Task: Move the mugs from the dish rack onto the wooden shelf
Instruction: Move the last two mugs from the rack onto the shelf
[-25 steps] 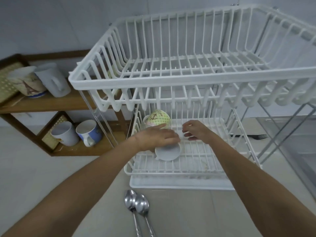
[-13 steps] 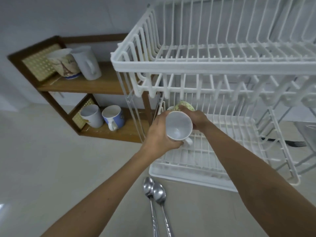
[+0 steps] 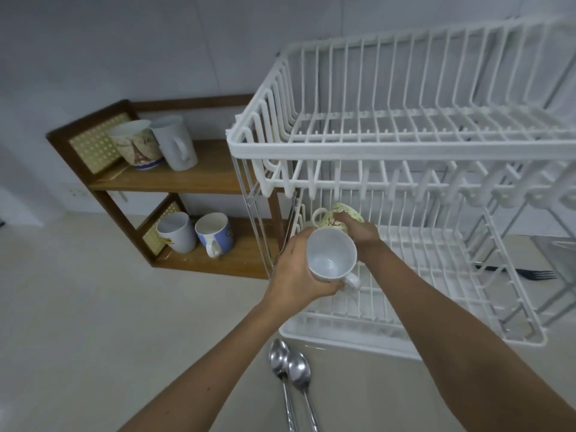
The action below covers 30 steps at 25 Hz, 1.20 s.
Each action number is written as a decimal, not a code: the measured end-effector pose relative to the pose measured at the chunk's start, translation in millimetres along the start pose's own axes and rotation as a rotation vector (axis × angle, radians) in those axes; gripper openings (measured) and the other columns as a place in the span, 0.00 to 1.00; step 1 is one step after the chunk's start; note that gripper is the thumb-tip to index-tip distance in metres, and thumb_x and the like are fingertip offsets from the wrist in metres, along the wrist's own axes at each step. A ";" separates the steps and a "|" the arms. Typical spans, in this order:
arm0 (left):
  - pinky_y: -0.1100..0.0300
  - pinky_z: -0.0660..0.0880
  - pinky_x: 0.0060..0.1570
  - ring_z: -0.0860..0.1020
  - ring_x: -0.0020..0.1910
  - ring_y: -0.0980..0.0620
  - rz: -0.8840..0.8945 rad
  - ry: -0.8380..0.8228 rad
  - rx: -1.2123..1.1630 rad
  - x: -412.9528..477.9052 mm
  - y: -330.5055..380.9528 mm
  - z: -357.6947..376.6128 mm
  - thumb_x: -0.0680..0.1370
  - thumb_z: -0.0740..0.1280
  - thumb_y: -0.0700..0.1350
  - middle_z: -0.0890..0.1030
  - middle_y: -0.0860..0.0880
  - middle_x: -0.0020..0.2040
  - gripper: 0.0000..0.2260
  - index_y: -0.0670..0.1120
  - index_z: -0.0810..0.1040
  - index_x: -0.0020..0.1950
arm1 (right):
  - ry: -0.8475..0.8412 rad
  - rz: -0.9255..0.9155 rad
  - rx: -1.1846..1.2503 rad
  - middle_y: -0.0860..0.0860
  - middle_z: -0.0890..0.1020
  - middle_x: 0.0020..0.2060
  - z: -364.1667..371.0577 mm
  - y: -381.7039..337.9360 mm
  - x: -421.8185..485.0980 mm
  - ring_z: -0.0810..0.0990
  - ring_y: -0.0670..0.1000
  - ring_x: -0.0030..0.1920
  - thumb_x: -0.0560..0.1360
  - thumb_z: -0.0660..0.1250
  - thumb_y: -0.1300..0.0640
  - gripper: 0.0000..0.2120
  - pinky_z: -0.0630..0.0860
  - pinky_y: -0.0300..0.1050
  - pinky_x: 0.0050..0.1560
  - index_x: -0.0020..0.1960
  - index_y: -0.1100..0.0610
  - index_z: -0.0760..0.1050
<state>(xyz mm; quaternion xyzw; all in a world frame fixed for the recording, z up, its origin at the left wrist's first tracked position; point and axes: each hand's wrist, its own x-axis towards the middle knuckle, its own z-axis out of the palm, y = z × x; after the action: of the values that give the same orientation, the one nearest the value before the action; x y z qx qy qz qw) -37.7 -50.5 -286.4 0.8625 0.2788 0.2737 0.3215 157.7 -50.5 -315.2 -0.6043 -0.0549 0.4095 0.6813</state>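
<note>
Nearest to us, two spoons [image 3: 290, 366] are lying side by side on the bench [image 3: 93, 322], just in front of the dish rack [image 3: 405, 145]. Above them, our left hand [image 3: 296, 275] is closing around a white mug [image 3: 332, 260], its open mouth turned towards us and its handle at the lower right, held clear of the lower tier. Just behind it, our right hand [image 3: 361, 232] is gripping a patterned mug [image 3: 338, 218], lying tilted at the left end of the lower tier, below the upper basket.

We are judging the step as lifting the last two mugs out of the rack. The next move is calling for drawing the patterned mug out from under the upper tier without knocking the wires, then carrying both leftward to the wooden shelf [image 3: 199, 179], where four mugs are standing already, two on each level.

Writing is showing on the tower-printed shelf mug [image 3: 135, 145], but we are finding it too blurred to read.

A fork [image 3: 530, 273] is lying beyond the rack, at right.
</note>
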 end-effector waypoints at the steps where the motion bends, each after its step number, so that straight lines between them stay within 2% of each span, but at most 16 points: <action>1: 0.58 0.70 0.61 0.70 0.64 0.55 0.016 0.002 -0.015 -1.2 0.4 -2.2 0.58 0.81 0.52 0.71 0.52 0.66 0.44 0.51 0.65 0.70 | -0.020 0.011 0.060 0.56 0.82 0.40 -6.2 -0.1 -1.3 0.83 0.53 0.37 0.65 0.78 0.60 0.25 0.77 0.39 0.25 0.58 0.68 0.74; 4: 0.64 0.71 0.58 0.71 0.61 0.61 0.048 0.030 -0.114 -11.0 2.1 -11.2 0.57 0.80 0.55 0.72 0.60 0.62 0.40 0.62 0.65 0.65 | -0.078 0.006 0.109 0.56 0.86 0.43 -37.2 -3.3 -10.2 0.85 0.55 0.44 0.65 0.78 0.59 0.21 0.82 0.50 0.38 0.56 0.62 0.78; 6: 0.71 0.71 0.54 0.71 0.59 0.65 0.064 0.042 -0.193 -20.5 1.7 -18.3 0.57 0.80 0.57 0.72 0.66 0.59 0.38 0.68 0.64 0.62 | -0.099 -0.035 0.053 0.56 0.85 0.49 -61.6 -9.2 -24.4 0.84 0.56 0.49 0.64 0.78 0.58 0.20 0.82 0.54 0.41 0.54 0.57 0.78; 8: 0.74 0.72 0.52 0.72 0.59 0.66 0.081 0.037 -0.251 -32.8 -1.1 -26.2 0.57 0.80 0.57 0.72 0.68 0.58 0.38 0.67 0.65 0.62 | -0.124 -0.113 0.000 0.57 0.84 0.52 -81.8 -13.8 -46.6 0.83 0.56 0.52 0.62 0.79 0.59 0.23 0.82 0.53 0.40 0.54 0.57 0.77; 12: 0.69 0.74 0.53 0.74 0.59 0.62 0.127 0.003 -0.386 -56.8 -15.7 -47.3 0.59 0.79 0.52 0.73 0.67 0.58 0.36 0.61 0.67 0.63 | -0.187 -0.250 -0.024 0.58 0.82 0.57 -95.2 -2.8 -100.8 0.82 0.57 0.55 0.60 0.78 0.60 0.31 0.82 0.52 0.44 0.62 0.58 0.74; 15: 0.65 0.75 0.55 0.75 0.60 0.55 0.172 -0.018 -0.455 -76.1 -35.8 -68.1 0.61 0.79 0.50 0.75 0.59 0.60 0.35 0.56 0.68 0.64 | -0.293 -0.346 -0.049 0.55 0.82 0.55 -89.8 14.1 -142.9 0.82 0.56 0.56 0.61 0.74 0.64 0.30 0.82 0.51 0.46 0.62 0.54 0.73; 17: 0.62 0.75 0.57 0.75 0.61 0.53 0.175 -0.022 -0.479 -87.0 -53.3 -86.5 0.61 0.78 0.49 0.75 0.55 0.61 0.35 0.53 0.68 0.65 | -0.385 -0.394 -0.057 0.53 0.83 0.52 -73.6 22.6 -171.0 0.82 0.55 0.55 0.57 0.73 0.67 0.33 0.81 0.48 0.46 0.61 0.51 0.74; 20: 0.67 0.75 0.54 0.75 0.60 0.57 0.123 0.006 -0.422 -91.3 -81.3 -118.8 0.61 0.78 0.53 0.74 0.63 0.59 0.35 0.60 0.66 0.64 | -0.538 -0.477 -0.098 0.50 0.83 0.54 -29.6 29.2 -206.5 0.80 0.54 0.57 0.54 0.75 0.64 0.35 0.80 0.49 0.49 0.61 0.48 0.76; 22: 0.71 0.75 0.49 0.74 0.58 0.61 0.068 0.031 -0.347 -89.7 -101.7 -140.1 0.60 0.79 0.56 0.74 0.66 0.57 0.35 0.64 0.66 0.62 | -0.578 -0.530 -0.128 0.50 0.82 0.56 9.3 32.6 -222.4 0.79 0.56 0.59 0.55 0.75 0.64 0.36 0.80 0.51 0.50 0.61 0.47 0.76; 25: 0.67 0.76 0.48 0.75 0.56 0.62 -0.017 0.101 -0.244 -87.3 -134.3 -166.5 0.57 0.81 0.56 0.75 0.60 0.57 0.37 0.61 0.68 0.62 | -0.516 -0.602 -0.120 0.50 0.82 0.55 69.4 41.2 -236.2 0.79 0.56 0.59 0.55 0.77 0.61 0.35 0.80 0.52 0.50 0.60 0.45 0.76; 30: 0.63 0.77 0.46 0.76 0.54 0.58 -0.089 0.214 -0.200 -76.3 -177.5 -201.4 0.55 0.79 0.62 0.77 0.56 0.56 0.36 0.59 0.70 0.60 | -0.197 -0.716 -0.184 0.49 0.81 0.55 163.0 49.0 -238.3 0.81 0.50 0.56 0.52 0.81 0.51 0.37 0.81 0.47 0.48 0.59 0.43 0.73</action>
<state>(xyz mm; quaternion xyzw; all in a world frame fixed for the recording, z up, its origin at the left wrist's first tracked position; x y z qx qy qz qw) -276.0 93.5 -304.7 0.7788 0.3209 0.3759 0.3862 -116.2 -75.5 -214.6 -0.5633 -0.3643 0.1948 0.7156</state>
